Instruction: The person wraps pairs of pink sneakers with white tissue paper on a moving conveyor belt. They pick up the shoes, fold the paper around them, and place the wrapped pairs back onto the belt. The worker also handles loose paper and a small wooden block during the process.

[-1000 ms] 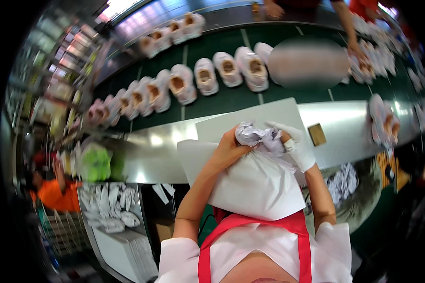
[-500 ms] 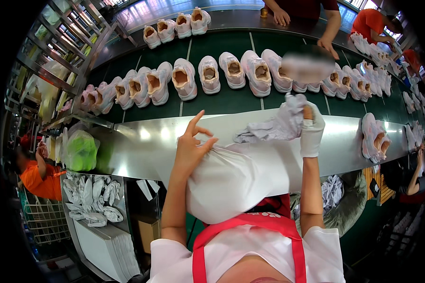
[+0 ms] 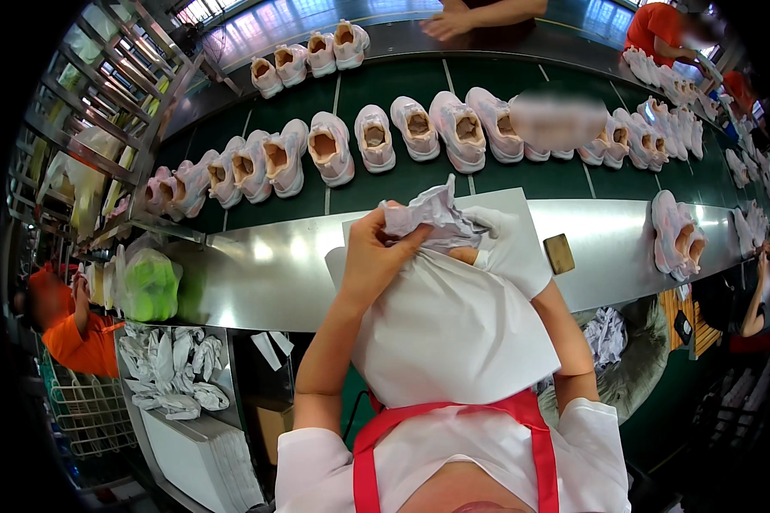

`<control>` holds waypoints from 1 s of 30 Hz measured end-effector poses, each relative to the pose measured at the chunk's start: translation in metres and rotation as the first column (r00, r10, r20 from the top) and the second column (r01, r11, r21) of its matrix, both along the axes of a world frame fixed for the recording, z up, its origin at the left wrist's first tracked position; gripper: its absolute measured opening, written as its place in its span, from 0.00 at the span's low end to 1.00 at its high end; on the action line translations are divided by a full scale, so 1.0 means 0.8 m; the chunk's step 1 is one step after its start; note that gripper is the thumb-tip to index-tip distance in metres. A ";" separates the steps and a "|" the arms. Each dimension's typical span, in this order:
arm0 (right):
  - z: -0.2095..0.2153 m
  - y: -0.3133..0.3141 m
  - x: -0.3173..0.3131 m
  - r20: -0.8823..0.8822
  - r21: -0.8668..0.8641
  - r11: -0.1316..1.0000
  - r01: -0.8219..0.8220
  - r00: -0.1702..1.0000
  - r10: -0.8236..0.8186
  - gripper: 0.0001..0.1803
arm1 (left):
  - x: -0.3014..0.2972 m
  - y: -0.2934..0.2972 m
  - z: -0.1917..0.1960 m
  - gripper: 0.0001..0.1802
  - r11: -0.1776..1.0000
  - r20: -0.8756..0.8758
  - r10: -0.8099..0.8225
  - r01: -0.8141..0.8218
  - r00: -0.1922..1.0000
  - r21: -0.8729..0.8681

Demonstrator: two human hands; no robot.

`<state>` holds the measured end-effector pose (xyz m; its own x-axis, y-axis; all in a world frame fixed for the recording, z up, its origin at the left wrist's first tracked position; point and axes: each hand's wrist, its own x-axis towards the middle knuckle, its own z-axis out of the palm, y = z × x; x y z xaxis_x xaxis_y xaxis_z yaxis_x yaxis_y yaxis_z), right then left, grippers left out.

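Steel tabletop [image 3: 278, 278] is seen ahead. Crumpled paper [image 3: 439, 215] is pinched by the left hand [image 3: 376, 254], beside the gloved right hand [image 3: 512, 246], whose grip cannot be told. Likely light, tearable; best held by bunched folds.

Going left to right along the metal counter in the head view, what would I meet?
Bagged green bundle, left hand, crumpled paper, gloved right hand, brown block, pink-and-white shoes, more pale shoes.
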<state>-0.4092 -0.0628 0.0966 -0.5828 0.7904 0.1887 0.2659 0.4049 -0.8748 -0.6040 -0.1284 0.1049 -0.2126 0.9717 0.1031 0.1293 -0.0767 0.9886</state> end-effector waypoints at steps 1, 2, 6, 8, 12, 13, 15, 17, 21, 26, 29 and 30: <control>-0.009 0.006 0.000 -0.123 -0.046 0.999 -0.016 0.992 0.010 0.21 | 0.000 -0.005 0.007 0.06 0.999 -0.020 0.034 -0.035 0.999 -0.013; -0.014 0.012 0.007 -0.086 -0.082 0.995 -0.058 0.995 0.051 0.19 | -0.005 -0.007 0.003 0.06 0.998 -0.007 0.065 -0.065 0.998 0.009; -0.022 0.015 0.018 -0.002 -0.132 0.977 -0.166 0.986 0.167 0.10 | -0.023 -0.016 -0.008 0.05 0.988 0.001 0.143 -0.142 0.990 0.067; -0.029 0.017 0.018 0.082 0.007 0.995 -0.104 0.991 0.103 0.09 | -0.029 -0.017 -0.016 0.06 0.990 -0.019 0.116 -0.114 0.993 0.088; -0.014 0.027 0.030 -0.031 -0.346 0.938 0.008 0.999 -0.020 0.09 | -0.043 -0.013 -0.033 0.07 0.970 -0.089 0.242 -0.238 0.966 0.055; -0.008 0.029 0.033 0.029 -0.314 0.949 0.010 1.000 -0.001 0.09 | -0.037 -0.012 -0.029 0.08 0.961 -0.123 0.270 -0.258 0.955 0.104; -0.022 0.038 0.038 -0.069 -0.136 0.988 0.068 0.995 -0.078 0.10 | -0.038 -0.012 -0.030 0.06 0.958 -0.274 0.274 -0.237 0.922 0.160; -0.022 0.050 0.042 -0.001 -0.138 0.975 0.172 0.985 -0.174 0.11 | -0.057 -0.022 -0.042 0.07 0.978 -0.504 0.197 -0.132 0.841 0.161; -0.034 0.061 0.020 0.092 -0.022 0.978 0.208 0.974 -0.205 0.10 | -0.033 -0.039 -0.013 0.18 0.952 -0.631 -0.150 0.284 0.761 0.116; -0.015 0.013 -0.036 0.012 -0.054 0.973 -0.226 0.974 0.227 0.08 | 0.026 -0.007 0.005 0.15 0.807 -0.653 0.222 0.239 0.724 0.539; -0.039 0.034 -0.029 -0.012 -0.203 0.906 -0.371 0.926 0.377 0.12 | 0.020 0.008 -0.024 0.16 0.825 -0.601 0.191 0.205 0.776 0.527; -0.039 0.036 -0.027 -0.007 -0.226 0.897 -0.380 0.921 0.389 0.13 | 0.018 0.008 -0.027 0.17 0.851 -0.606 0.155 0.205 0.780 0.483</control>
